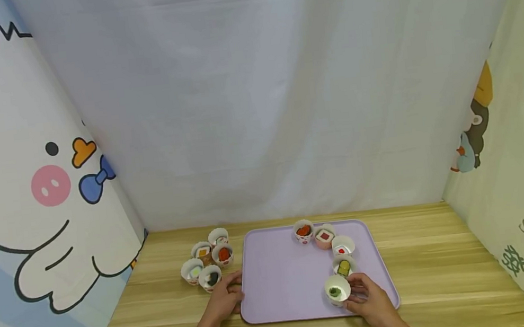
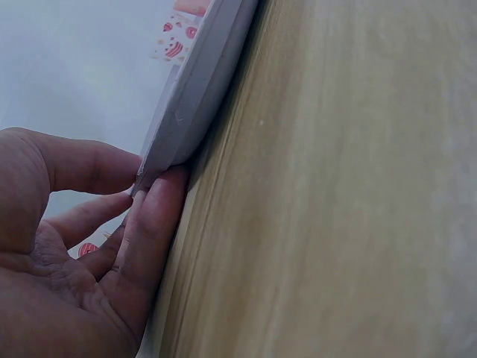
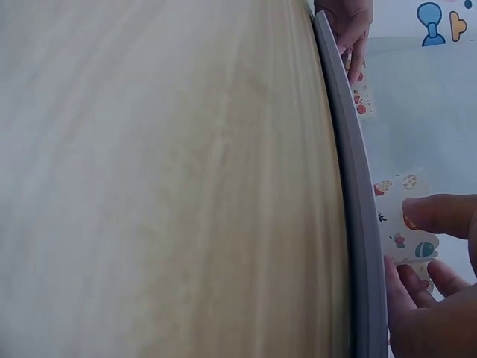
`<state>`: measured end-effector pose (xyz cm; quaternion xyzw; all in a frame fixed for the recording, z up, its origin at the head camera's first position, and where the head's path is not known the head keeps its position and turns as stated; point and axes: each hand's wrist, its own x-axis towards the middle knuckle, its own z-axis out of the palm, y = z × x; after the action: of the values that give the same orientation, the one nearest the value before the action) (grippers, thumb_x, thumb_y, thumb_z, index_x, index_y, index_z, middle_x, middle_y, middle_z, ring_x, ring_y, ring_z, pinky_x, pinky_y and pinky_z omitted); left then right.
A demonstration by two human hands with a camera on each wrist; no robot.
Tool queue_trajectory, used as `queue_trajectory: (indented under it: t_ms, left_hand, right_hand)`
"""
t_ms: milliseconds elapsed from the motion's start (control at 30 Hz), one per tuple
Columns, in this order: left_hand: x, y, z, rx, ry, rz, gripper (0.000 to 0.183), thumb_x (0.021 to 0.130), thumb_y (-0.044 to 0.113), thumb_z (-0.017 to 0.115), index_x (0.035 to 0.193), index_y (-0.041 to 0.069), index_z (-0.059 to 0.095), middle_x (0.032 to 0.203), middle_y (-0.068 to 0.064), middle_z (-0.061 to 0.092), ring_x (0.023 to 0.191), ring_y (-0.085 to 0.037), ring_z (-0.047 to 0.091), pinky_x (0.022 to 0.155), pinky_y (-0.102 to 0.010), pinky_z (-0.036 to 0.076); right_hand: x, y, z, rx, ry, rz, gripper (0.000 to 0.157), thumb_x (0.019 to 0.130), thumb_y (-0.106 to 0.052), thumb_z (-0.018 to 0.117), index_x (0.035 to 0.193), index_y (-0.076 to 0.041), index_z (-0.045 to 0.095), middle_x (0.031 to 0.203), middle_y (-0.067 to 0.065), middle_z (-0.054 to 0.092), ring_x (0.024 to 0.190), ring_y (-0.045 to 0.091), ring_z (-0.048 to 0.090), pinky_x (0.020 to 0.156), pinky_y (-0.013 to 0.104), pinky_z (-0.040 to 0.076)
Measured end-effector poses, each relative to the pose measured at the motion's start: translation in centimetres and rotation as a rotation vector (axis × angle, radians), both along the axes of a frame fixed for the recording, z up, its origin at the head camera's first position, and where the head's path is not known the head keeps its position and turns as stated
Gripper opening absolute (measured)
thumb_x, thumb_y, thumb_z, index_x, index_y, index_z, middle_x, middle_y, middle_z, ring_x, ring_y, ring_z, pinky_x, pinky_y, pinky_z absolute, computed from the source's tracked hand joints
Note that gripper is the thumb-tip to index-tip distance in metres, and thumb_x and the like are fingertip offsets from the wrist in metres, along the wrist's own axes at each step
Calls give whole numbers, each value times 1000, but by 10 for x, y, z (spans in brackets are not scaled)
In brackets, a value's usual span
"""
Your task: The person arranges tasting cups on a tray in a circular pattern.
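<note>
A lilac tray [image 1: 278, 273] lies on the wooden table. At its left edge my left hand [image 1: 227, 296] pinches the rim; in the left wrist view the thumb is over the rim and a finger under it. My right hand [image 1: 371, 300] holds a white paper baking cup [image 1: 336, 290] with something green inside, at the tray's front right. Behind it, a curved row on the tray has a cup with a yellow-green piece [image 1: 344, 267], a cup with a small red piece [image 1: 343, 246], a pink cup [image 1: 324, 237] and a cup with an orange-red piece [image 1: 304, 232].
Left of the tray, several more filled paper cups stand in a cluster, among them one with a dark piece [image 1: 210, 278], right by my left hand, and one with a red piece [image 1: 223, 255]. A white curtain [image 1: 256, 105] hangs behind the table, with printed cloths at both sides.
</note>
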<state>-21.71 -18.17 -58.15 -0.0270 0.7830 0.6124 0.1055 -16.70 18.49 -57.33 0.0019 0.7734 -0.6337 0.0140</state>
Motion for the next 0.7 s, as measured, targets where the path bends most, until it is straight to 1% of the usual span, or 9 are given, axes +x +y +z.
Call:
queue_trajectory:
  t_ms: [67,133,333,433,567,700]
  left_hand:
    - [0,0,0,-1,0,5,62,82,-6,58,143,-2,46,121,-20,57,87,-17,59,56,-35,57]
    - [0,0,0,-2,1,7,63,81,-7,58,142,-3,45,121,-20,57,87,-17,59,56,-35,57]
    - [0,0,-2,-2,0,-2,62,82,-7,58,143,-4,45,122,-20,56,88,-16,59,56,-34,57]
    - [1,0,-2,2,1,-3,62,81,-7,58,142,-4,46,122,-20,56,88,-15,59,57,-34,57]
    - [0,0,-2,1,12,-2,62,80,-7,58,141,-5,46,121,-21,56,87,-15,58,56,-34,57]
    - [0,0,-2,-6,13,-4,62,81,-7,58,141,-4,46,121,-21,56,87,-16,58,56,-33,57]
  right_hand:
    - [-1,-2,-1,-14,1,-11,54,69,11,79,117,5,55,121,24,60,102,14,64,85,26,58]
    - [-1,-4,-1,-26,4,-21,52,70,11,78,117,5,56,120,23,60,101,13,64,85,25,58]
    - [0,-7,1,-27,4,-45,49,71,11,78,115,6,57,117,22,62,103,22,65,84,25,58]
    - [1,-5,3,-11,-12,-49,48,72,10,78,115,5,58,116,20,64,103,22,65,83,24,58]
    - [1,-1,10,26,-16,-64,46,71,9,78,112,1,60,112,16,67,103,21,65,79,21,56]
    - [0,6,22,66,20,-75,46,70,11,77,112,2,60,112,17,66,103,22,65,79,20,56]
